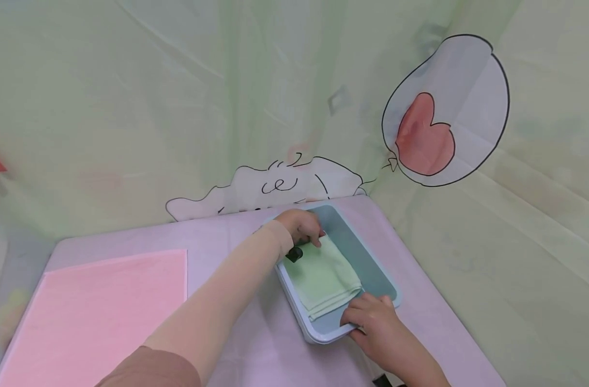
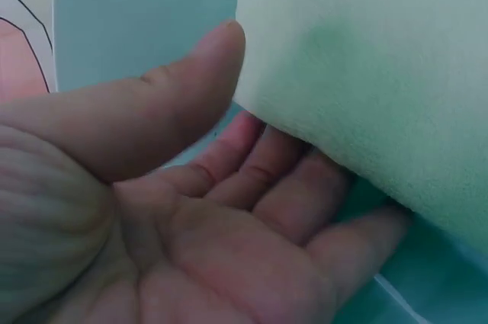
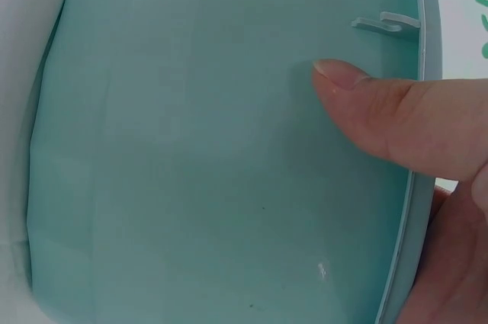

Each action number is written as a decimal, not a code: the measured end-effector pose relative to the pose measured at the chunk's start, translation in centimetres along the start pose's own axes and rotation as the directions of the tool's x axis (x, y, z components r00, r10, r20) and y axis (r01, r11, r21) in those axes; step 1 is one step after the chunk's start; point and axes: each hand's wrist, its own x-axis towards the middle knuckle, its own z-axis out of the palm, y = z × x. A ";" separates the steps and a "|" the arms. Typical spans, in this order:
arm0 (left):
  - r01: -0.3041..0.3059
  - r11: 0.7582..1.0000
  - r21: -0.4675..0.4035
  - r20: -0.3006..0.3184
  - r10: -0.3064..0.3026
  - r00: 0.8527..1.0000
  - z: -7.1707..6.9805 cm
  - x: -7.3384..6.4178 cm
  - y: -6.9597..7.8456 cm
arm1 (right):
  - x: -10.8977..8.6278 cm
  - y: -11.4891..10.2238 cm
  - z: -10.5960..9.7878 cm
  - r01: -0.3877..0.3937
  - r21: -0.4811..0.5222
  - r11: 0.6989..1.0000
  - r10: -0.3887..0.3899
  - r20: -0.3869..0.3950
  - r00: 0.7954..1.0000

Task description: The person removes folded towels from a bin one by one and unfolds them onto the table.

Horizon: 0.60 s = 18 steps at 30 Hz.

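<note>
A folded pale green cloth (image 1: pixel 323 274) lies inside a light blue plastic bin (image 1: pixel 367 258). My left hand (image 1: pixel 301 226) reaches into the bin's far end. In the left wrist view its fingers (image 2: pixel 305 194) are tucked beneath the cloth's edge (image 2: pixel 381 95), fingertips hidden, while the thumb stands apart from them at the cloth's side. At the near right corner my right hand (image 1: pixel 378 325) grips the bin's rim, fingers over it and thumb below. The right wrist view shows that thumb (image 3: pixel 381 107) against the blue-green plastic wall (image 3: pixel 198 141).
A pink mat (image 1: pixel 115 312) lies flat on the left of the pale lilac table (image 1: pixel 246 344). Behind and to the right rise light green curtains (image 1: pixel 129 107), printed with a balloon (image 1: pixel 473 102) bearing a red heart.
</note>
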 end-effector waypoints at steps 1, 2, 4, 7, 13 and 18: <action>0.002 1.000 -0.011 0.003 -0.001 1.000 0.0 0.0 0.0 | 0.0 0.0 0.0 0.000 0.000 1.000 0.000 -0.001 1.000; 0.004 1.000 -0.019 0.005 -0.004 1.000 0.0 0.0 -0.1 | 0.0 0.0 0.0 -0.001 0.002 1.000 0.001 -0.002 1.000; 0.003 1.000 -0.016 0.009 -0.003 1.000 0.1 0.0 -0.2 | 0.0 0.0 0.1 -0.005 0.004 1.000 0.005 -0.001 1.000; 0.004 1.000 -0.009 0.001 -0.004 1.000 0.2 0.0 -0.3 | -0.1 0.0 0.1 -0.008 0.007 1.000 0.008 -0.001 1.000; -0.011 1.000 -0.027 -0.007 0.010 1.000 0.5 -0.2 -0.4 | 0.0 0.0 0.2 0.008 0.004 1.000 -0.008 -0.021 1.000; -0.060 0.992 0.111 -0.037 0.064 0.997 0.4 -0.1 -0.5 | 0.0 0.0 0.2 0.014 0.002 1.000 -0.013 -0.031 0.999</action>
